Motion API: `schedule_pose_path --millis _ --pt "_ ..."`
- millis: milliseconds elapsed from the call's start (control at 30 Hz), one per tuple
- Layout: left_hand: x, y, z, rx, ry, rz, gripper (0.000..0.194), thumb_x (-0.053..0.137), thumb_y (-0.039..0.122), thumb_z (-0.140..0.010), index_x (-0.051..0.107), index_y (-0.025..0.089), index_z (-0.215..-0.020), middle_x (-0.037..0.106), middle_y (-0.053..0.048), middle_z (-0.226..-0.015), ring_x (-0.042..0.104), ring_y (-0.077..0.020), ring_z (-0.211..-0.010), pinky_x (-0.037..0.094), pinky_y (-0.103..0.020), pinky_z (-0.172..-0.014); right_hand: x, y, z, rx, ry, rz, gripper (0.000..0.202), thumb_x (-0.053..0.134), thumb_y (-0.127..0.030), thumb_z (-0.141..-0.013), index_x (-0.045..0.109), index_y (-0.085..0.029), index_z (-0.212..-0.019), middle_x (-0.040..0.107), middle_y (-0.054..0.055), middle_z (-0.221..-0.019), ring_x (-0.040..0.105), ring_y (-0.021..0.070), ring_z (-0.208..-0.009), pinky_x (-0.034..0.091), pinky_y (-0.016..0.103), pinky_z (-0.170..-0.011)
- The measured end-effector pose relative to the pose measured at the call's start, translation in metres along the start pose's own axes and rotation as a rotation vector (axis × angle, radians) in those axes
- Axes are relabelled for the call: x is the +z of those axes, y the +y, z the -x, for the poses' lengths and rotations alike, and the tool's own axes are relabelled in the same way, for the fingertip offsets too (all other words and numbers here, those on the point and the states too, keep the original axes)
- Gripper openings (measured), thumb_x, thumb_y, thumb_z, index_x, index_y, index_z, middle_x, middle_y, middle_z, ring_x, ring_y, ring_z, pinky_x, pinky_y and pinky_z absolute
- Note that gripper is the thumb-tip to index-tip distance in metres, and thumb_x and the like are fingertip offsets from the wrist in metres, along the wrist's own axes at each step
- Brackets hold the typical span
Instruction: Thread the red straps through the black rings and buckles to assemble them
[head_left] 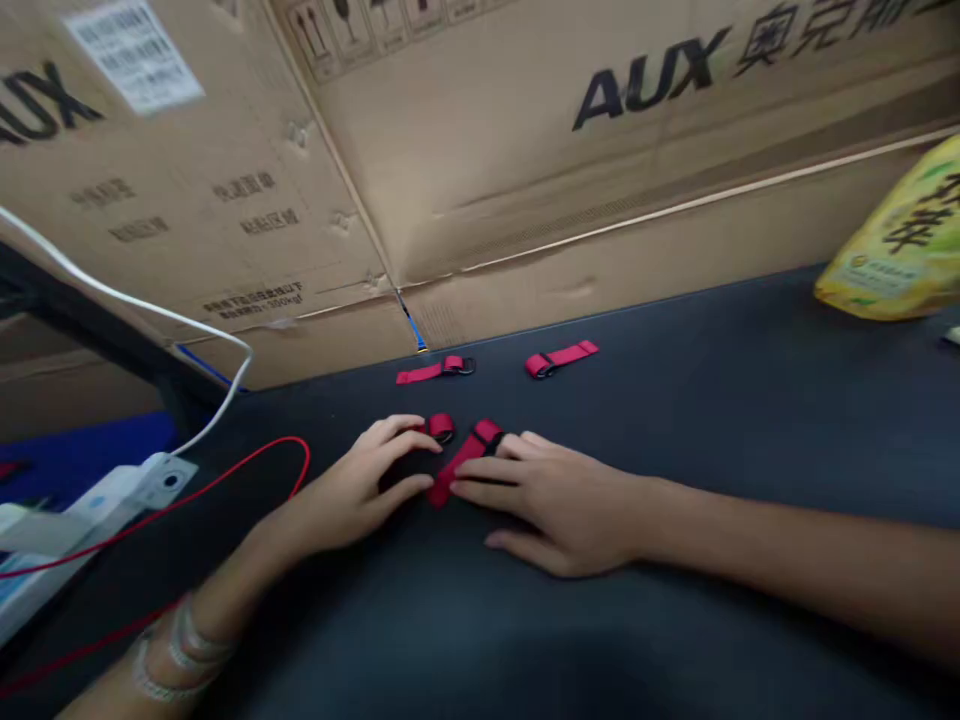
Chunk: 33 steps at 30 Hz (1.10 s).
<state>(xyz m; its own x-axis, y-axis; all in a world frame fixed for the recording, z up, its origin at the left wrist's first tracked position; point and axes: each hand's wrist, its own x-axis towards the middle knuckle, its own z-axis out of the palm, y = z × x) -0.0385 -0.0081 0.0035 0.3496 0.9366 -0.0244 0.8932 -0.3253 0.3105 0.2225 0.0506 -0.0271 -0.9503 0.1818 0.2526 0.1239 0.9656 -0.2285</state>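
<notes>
Several short red straps with black buckles lie on the dark table (712,430). My right hand (562,500) rests with outstretched fingers on one red strap (469,455), which lies slantwise and has its buckle partly covered by the fingertips. Beside it, a second red strap (441,428) with a looped end is partly hidden behind the fingers of my left hand (379,480). That hand's fingers are apart, with the thumb tip at the near end of the slanted strap. Farther back are a third red strap (421,374) and another strap (568,356).
Large cardboard boxes (480,200) stand along the table's back edge. A yellow pouch (892,250) is at the far right. On the left are a white power strip (97,500), a white cable (217,330) and a red cable (247,450).
</notes>
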Motion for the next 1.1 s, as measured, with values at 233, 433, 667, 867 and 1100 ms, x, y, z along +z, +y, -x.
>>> schedule_pose_path --millis 233,433,667,867,1100 --pt "0.003 -0.005 0.0 0.025 0.045 -0.005 0.027 0.039 0.032 -0.099 0.06 0.024 -0.114 0.055 -0.008 -0.135 0.051 -0.0222 -0.128 0.043 -0.039 -0.109 0.006 0.017 -0.001 0.243 0.149 0.11 0.036 0.048 -0.035 -0.095 0.065 -0.015 -0.12 0.06 0.013 -0.112 0.052 0.0228 -0.096 0.04 0.041 -0.094" --pt "0.005 -0.007 -0.001 -0.035 0.117 0.035 0.021 0.045 0.031 -0.096 0.054 0.022 -0.112 0.061 -0.008 -0.13 0.059 -0.0205 -0.117 0.048 -0.035 -0.1 0.004 0.016 -0.001 0.33 0.143 0.211 0.036 0.045 -0.035 -0.096 0.066 -0.013 -0.116 0.058 0.013 -0.1 0.051 0.0223 -0.091 0.036 0.037 -0.084" --pt "0.001 -0.015 -0.003 -0.229 0.201 -0.251 0.031 0.049 0.038 -0.089 0.061 0.021 -0.112 0.064 -0.011 -0.118 0.058 -0.0307 -0.111 0.044 -0.05 -0.095 0.001 0.014 -0.004 0.333 0.099 0.233 0.03 0.046 -0.03 -0.095 0.07 -0.013 -0.1 0.056 0.011 -0.09 0.048 0.0191 -0.082 0.029 0.034 -0.076" --pt "-0.004 -0.02 -0.003 -0.333 0.166 -0.297 0.033 0.044 0.038 -0.09 0.065 0.019 -0.106 0.067 -0.01 -0.109 0.063 -0.0277 -0.1 0.048 -0.041 -0.087 0.001 0.009 -0.002 0.309 0.099 0.281 0.024 0.051 -0.024 -0.091 0.072 -0.013 -0.096 0.059 0.012 -0.089 0.05 0.0195 -0.081 0.031 0.034 -0.077" --pt "-0.011 -0.024 -0.002 -0.475 0.094 -0.48 0.036 0.041 0.037 -0.091 0.069 0.016 -0.1 0.069 -0.013 -0.106 0.066 -0.0299 -0.095 0.05 -0.04 -0.082 0.006 0.011 0.002 0.274 0.187 0.149 0.024 0.051 -0.025 -0.094 0.073 -0.015 -0.095 0.068 0.011 -0.099 0.059 0.0205 -0.091 0.039 0.034 -0.083"
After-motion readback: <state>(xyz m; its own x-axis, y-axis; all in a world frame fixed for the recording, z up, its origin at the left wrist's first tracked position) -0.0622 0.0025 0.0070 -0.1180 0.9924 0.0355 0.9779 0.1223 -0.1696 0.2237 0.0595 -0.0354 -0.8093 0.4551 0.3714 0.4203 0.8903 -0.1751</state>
